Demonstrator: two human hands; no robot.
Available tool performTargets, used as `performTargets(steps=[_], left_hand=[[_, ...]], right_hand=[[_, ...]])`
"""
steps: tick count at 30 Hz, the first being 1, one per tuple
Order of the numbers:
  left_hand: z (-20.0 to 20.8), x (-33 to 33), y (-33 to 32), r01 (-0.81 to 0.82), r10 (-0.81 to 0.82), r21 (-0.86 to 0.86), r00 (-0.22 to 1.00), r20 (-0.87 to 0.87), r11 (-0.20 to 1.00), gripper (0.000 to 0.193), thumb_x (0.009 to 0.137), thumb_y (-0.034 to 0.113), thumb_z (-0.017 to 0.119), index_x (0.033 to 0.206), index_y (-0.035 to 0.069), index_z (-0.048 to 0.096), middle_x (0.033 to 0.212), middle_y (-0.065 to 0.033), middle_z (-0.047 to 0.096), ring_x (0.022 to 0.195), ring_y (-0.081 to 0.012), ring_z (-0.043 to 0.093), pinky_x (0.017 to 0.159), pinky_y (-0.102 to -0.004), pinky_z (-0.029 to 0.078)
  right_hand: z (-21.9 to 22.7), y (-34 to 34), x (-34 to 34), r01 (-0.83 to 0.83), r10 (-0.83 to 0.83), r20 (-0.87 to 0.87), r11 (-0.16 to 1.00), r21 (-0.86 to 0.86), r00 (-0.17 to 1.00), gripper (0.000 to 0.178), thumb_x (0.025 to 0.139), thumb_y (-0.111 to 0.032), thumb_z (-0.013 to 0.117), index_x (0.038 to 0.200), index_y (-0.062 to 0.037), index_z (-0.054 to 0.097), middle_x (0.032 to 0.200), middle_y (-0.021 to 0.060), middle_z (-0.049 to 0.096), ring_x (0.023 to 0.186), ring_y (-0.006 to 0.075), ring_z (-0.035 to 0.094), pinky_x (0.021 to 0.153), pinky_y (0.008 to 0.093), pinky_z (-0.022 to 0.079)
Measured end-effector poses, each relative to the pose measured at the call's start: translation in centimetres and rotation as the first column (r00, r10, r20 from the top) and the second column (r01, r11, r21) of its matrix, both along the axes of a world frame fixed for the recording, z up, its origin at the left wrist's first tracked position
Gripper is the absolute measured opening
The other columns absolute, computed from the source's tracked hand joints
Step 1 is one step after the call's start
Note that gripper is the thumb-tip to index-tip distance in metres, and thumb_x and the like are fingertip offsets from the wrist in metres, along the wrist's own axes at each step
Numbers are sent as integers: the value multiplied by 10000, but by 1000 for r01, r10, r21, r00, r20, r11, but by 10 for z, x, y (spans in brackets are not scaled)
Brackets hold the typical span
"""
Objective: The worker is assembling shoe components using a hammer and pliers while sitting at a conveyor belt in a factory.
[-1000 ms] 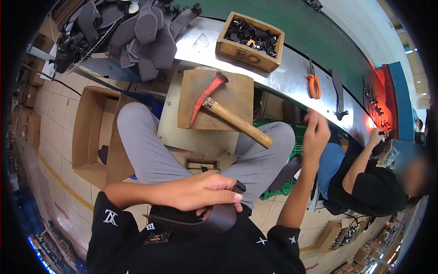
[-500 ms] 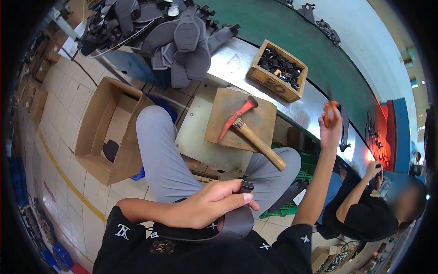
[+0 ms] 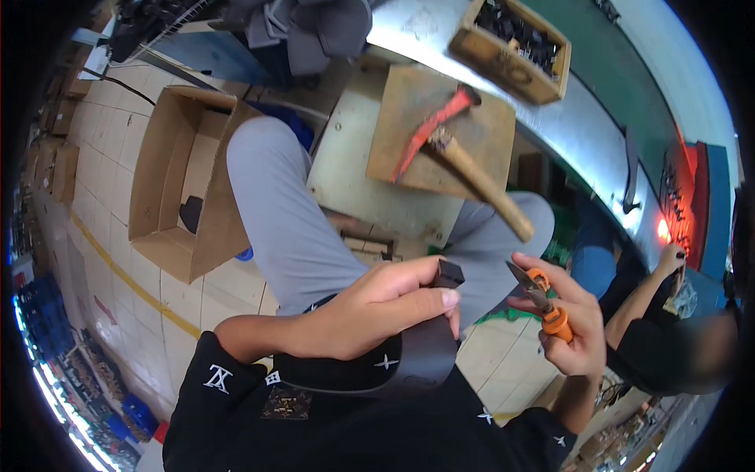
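While the left hand (image 3: pixel 377 311) keeps its grip closed on a dark grey, curved, flexible strip (image 3: pixel 429 358), thumb laid across near the small black block (image 3: pixel 451 274) at its end, the right hand (image 3: pixel 582 318) has its fingers curled around pliers with orange handles and grey metal jaws (image 3: pixel 557 322). The strip bows below the left hand, in front of the person's black shirt (image 3: pixel 338 433); the pliers' pointed tip is near the black block, apart from it. Beyond the hands, a hammer with a red metal head and a wooden handle (image 3: pixel 480 181) lies on a brown square board (image 3: pixel 397 102), its handle reaching past the board's edge. An open wooden box (image 3: pixel 495 59) of small black parts stands on the silvery metal desk (image 3: pixel 586 118). At left, an open brown cardboard box (image 3: pixel 212 228) contains a dark flat piece (image 3: pixel 190 213).
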State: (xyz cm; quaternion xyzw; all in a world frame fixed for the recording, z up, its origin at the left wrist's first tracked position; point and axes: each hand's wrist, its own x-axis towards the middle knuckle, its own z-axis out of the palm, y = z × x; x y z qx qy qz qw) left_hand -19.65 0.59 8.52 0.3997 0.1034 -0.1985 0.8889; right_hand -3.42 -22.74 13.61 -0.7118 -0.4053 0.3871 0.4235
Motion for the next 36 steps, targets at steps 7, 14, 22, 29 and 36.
performTargets(steps=[7, 14, 22, 29, 36], left_hand=[[3, -10, -4, 31, -36, -61, 996, -86, 998, 203, 1024, 197, 476, 1041, 1, 528, 974, -120, 627, 910, -140, 574, 818, -282, 444], [1, -16, -15, -23, 21, -99, 999, -29, 995, 260, 1056, 251, 466, 1005, 12, 556, 879, -22, 558, 834, -76, 492, 749, -247, 416], [0, -16, -9, 18, -23, -98, 999, -47, 995, 230, 1015, 216, 478, 1059, -3, 534, 938, -122, 636, 854, -121, 548, 781, -264, 419], [-1, -15, -7, 9, -6, -157, 1000, 17, 988, 241, 1056, 229, 464, 1046, 8, 557, 933, -21, 565, 897, -82, 494, 819, -238, 406], [-4, -21, -10, -11, 18, -172, 999, 36, 985, 255, 1062, 229, 446, 1038, -4, 549, 933, -29, 572, 889, -96, 504, 815, -255, 413]], right_hand=[[17, 9, -5, -176, 230, 232, 957, -229, 945, 404, 518, -133, 531, 846, 36, 696, 1336, 285, 549, 1130, 403, 597, 994, 440, 442], [19, 17, -7, -184, 241, 204, 947, -263, 949, 329, 568, -131, 559, 831, 36, 666, 1329, 245, 569, 1144, 411, 588, 1000, 464, 439], [19, 18, -8, -173, 226, 185, 949, -264, 956, 298, 560, -142, 559, 778, 36, 656, 1250, 251, 608, 1075, 392, 619, 961, 448, 464], [22, 18, -11, -161, 226, 214, 945, -284, 950, 331, 546, -141, 560, 794, 57, 657, 1140, 254, 627, 972, 390, 626, 887, 429, 489], [23, 21, -15, -58, 87, 71, 940, -337, 994, 315, 511, -128, 562, 729, 89, 627, 976, 241, 613, 782, 343, 610, 739, 348, 505]])
